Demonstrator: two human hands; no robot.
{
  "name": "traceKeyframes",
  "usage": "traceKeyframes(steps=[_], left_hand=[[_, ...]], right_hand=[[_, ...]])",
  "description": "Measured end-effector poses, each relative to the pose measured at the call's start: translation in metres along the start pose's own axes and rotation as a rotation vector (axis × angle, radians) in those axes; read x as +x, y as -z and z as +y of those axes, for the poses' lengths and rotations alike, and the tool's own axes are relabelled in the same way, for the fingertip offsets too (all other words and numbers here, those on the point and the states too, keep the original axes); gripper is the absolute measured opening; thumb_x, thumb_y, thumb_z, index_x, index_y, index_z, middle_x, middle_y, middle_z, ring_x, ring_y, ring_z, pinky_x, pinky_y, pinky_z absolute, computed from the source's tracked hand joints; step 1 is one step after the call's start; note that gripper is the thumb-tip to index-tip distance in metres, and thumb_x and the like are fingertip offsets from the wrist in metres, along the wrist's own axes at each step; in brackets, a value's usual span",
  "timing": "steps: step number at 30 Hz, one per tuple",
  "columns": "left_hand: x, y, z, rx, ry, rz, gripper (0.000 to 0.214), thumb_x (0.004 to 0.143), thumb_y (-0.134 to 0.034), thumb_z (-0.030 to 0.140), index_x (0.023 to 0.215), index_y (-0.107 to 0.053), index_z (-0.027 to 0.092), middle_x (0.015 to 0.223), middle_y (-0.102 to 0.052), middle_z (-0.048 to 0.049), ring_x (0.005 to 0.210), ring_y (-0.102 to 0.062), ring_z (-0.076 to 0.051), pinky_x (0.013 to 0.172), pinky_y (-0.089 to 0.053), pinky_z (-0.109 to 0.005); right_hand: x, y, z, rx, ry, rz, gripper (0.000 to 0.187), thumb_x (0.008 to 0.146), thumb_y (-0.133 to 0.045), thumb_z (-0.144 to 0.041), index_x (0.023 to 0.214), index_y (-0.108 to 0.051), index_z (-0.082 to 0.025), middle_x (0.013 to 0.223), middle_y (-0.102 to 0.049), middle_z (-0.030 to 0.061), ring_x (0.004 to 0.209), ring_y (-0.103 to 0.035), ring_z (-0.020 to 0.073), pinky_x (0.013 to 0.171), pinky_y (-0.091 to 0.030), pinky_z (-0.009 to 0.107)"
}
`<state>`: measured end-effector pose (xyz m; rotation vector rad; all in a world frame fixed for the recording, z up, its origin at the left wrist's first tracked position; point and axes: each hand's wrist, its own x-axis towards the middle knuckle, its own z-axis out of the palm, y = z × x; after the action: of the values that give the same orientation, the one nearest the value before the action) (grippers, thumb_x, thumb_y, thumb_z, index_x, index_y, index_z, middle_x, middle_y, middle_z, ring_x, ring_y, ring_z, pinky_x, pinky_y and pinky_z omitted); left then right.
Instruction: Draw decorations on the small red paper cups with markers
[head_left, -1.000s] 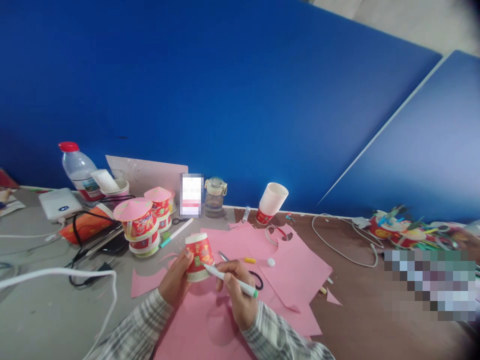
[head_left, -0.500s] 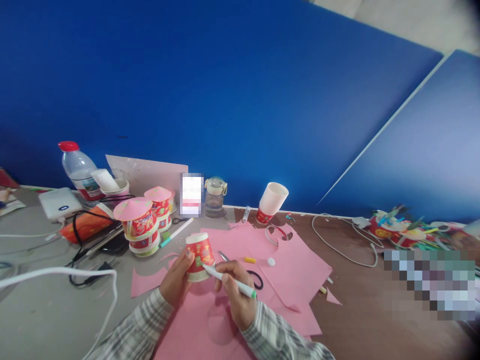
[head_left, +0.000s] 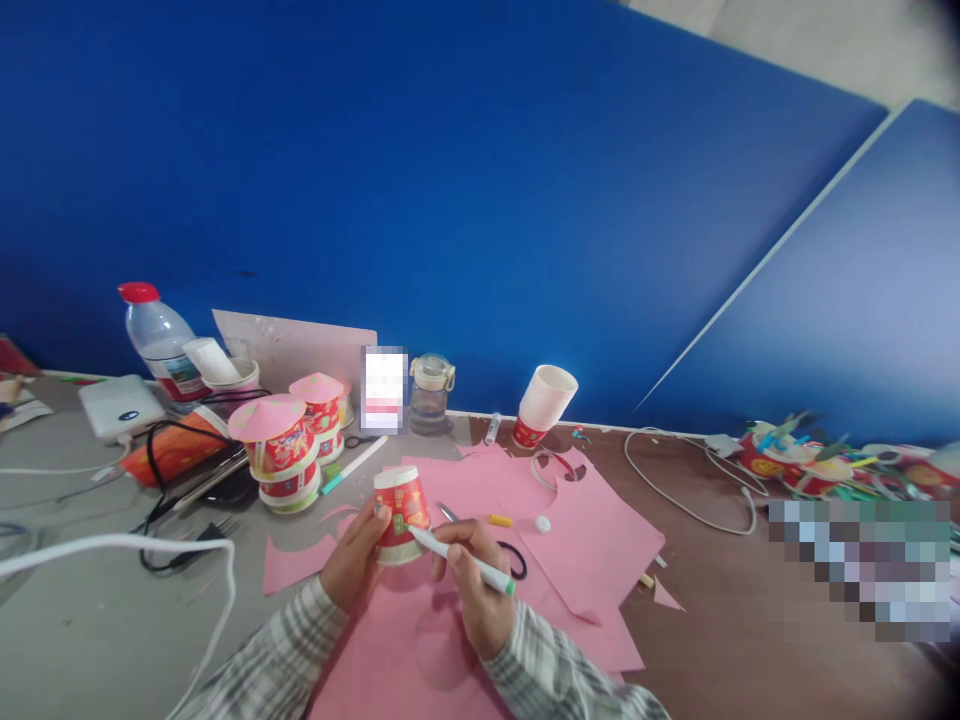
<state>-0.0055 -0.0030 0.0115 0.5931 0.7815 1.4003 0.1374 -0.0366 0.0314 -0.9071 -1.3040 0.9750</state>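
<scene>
My left hand (head_left: 355, 562) grips a red and white paper cup (head_left: 402, 505) by its left side, holding it upside down above the pink paper (head_left: 405, 650). A white marker (head_left: 469, 565) with a green end is pinched in my right hand (head_left: 480, 595). Its tip meets or nearly meets the cup's printed front. Scissors (head_left: 516, 560) with dark handles lie on the pink sheets just behind my right hand, partly hidden by it. A yellow cap-like piece (head_left: 500, 520) and a small white ball (head_left: 542, 524) rest beyond them.
Decorated cups with pink cone tops (head_left: 274, 440) stand at left, near a white and green marker (head_left: 356, 465). Behind are a water bottle (head_left: 430, 395) and a stack of paper cups (head_left: 546, 400). Cables (head_left: 225, 590) cross the left side; a pale cable (head_left: 690, 515) lies right.
Hardly anything differs. Both hands stay in place around the cup, and the marker tip shifts very slightly on or by its front.
</scene>
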Motion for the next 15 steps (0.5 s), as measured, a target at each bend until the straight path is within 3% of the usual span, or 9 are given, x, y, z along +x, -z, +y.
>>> traceKeyframes(steps=[15], left_hand=[[0.0017, 0.002, -0.0022, -0.043, -0.003, 0.018, 0.018, 0.058, -0.06, 0.027, 0.072, -0.064, 0.016, 0.057, -0.064, -0.0062, 0.057, -0.057, -0.028, 0.053, -0.045, -0.041]], right_hand=[[-0.0009, 0.0025, 0.0065, 0.036, -0.063, 0.002, 0.02, 0.074, -0.051, -0.03, 0.073, -0.067, -0.017, 0.046, -0.062, 0.0008, 0.041, -0.053, 0.0174, 0.043, -0.043, 0.024]])
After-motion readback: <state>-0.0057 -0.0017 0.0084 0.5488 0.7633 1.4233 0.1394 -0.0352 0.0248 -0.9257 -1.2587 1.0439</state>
